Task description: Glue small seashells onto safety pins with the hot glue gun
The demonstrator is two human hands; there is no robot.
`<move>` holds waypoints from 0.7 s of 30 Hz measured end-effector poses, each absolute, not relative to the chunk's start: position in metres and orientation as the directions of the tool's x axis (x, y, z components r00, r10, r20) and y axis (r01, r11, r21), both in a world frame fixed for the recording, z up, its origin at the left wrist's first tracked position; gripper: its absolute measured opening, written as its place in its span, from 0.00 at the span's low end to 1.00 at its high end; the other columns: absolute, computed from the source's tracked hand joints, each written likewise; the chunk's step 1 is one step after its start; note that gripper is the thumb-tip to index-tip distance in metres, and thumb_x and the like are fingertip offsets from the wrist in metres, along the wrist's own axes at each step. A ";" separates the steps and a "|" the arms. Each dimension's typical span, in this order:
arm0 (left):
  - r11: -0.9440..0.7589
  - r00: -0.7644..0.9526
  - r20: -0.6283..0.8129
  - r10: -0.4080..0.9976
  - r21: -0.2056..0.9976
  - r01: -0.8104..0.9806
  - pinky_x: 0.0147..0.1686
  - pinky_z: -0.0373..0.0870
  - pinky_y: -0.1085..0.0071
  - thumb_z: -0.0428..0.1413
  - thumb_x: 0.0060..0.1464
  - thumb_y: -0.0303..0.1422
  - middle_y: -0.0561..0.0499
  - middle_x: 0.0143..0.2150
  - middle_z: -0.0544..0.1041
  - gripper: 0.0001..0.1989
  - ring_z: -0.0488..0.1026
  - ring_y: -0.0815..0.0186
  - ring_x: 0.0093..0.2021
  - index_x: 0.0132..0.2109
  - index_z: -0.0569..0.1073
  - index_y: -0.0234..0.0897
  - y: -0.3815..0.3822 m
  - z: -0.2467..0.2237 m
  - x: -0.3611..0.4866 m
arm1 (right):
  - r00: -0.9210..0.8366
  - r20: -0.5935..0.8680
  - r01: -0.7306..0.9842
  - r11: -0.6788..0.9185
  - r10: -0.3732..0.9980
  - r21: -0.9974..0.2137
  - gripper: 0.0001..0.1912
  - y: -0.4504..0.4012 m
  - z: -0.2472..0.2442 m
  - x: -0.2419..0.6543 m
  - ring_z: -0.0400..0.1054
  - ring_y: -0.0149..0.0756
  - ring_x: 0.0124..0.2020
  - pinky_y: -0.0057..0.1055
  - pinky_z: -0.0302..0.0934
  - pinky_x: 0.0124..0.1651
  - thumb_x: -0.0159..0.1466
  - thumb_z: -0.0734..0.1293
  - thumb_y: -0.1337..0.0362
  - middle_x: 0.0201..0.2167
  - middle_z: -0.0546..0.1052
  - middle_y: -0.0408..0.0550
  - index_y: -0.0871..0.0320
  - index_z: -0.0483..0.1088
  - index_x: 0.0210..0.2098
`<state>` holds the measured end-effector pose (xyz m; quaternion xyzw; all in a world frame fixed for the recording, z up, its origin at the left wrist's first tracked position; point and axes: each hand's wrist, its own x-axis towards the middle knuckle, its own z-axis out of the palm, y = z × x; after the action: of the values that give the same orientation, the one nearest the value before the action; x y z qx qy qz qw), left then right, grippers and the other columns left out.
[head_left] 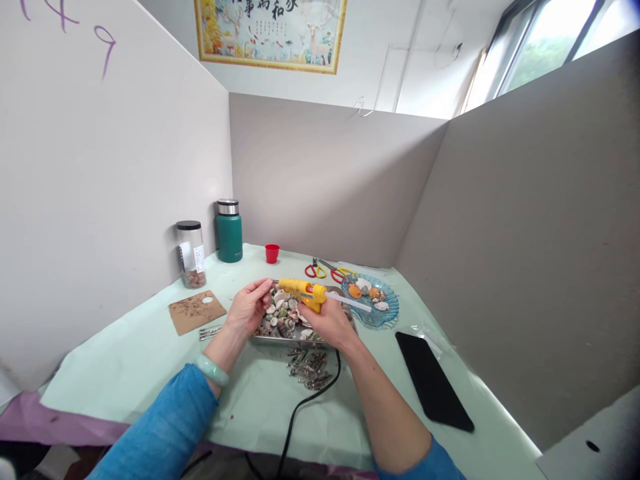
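Observation:
My right hand (327,321) is wrapped round the grip of a yellow hot glue gun (300,288). A whitish glue stick (353,301) sticks out of its back end, and the nozzle points left. My left hand (251,305) is closed in a pinch right at the nozzle; a small dark bit shows at its fingertips, too small to name. Beneath both hands lies a metal tray (280,341) full of seashells (286,325), partly hidden by my right hand. A heap of small metal clips (310,369) lies just in front of the tray.
A black cord (300,405) runs off the front edge. Left: a brown board (196,312), more metal clips (210,332), a jar (191,257), a green flask (229,233). Behind: a red cup (272,253), scissors (337,273). Right: a blue glass plate (387,313), a black slab (433,380).

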<state>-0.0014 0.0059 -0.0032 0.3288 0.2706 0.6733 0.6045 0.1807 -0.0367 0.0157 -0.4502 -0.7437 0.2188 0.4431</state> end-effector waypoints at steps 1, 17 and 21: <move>-0.123 -0.050 0.118 0.992 0.762 -0.636 0.14 0.56 0.82 0.67 0.36 0.28 0.51 0.27 0.75 0.14 0.60 0.80 0.17 0.33 0.76 0.29 0.006 -0.003 -0.001 | -0.203 0.463 0.480 0.499 0.863 -0.721 0.11 -0.037 0.016 0.181 0.67 0.34 0.28 0.27 0.60 0.31 0.58 0.62 0.61 0.28 0.74 0.45 0.60 0.71 0.36; -0.123 -0.051 0.118 0.992 0.759 -0.640 0.14 0.55 0.82 0.67 0.36 0.28 0.52 0.27 0.75 0.14 0.60 0.80 0.17 0.33 0.75 0.29 0.005 -0.003 -0.001 | -0.190 0.476 0.525 0.498 0.859 -0.690 0.11 -0.040 0.019 0.179 0.68 0.36 0.30 0.28 0.61 0.34 0.57 0.62 0.62 0.30 0.75 0.47 0.61 0.71 0.36; -0.122 -0.052 0.116 0.992 0.758 -0.641 0.14 0.55 0.82 0.67 0.36 0.28 0.52 0.27 0.75 0.14 0.60 0.80 0.17 0.33 0.75 0.29 0.005 -0.003 -0.001 | -0.186 0.478 0.551 0.494 0.858 -0.673 0.11 -0.040 0.021 0.179 0.68 0.37 0.30 0.29 0.61 0.33 0.57 0.62 0.61 0.29 0.75 0.48 0.62 0.72 0.35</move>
<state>-0.0011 0.0050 -0.0027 0.3273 0.2680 0.6739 0.6058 0.1792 -0.0402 0.0206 -0.4704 -0.7491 0.1784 0.4310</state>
